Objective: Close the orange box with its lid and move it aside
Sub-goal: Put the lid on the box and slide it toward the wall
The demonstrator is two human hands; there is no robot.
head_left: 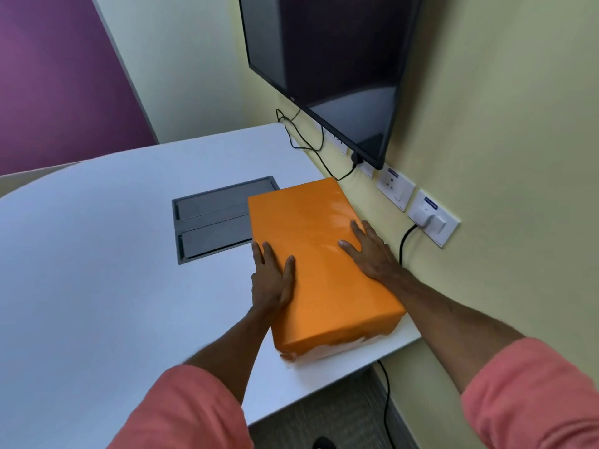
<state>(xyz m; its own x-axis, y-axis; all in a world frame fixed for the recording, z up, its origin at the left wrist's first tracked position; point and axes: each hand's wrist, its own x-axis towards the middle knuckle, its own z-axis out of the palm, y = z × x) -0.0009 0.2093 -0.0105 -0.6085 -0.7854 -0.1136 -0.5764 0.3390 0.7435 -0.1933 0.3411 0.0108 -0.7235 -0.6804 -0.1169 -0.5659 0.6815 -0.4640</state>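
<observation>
Orange box (321, 264), lid (311, 241) seated, sits on counter (97, 270) between both hands, left hand (271, 280) and right hand (372, 254) fingers (348, 246) spread flat across opposite long edges, pressing rather than clamped, likely bracing it for sliding aside.
</observation>
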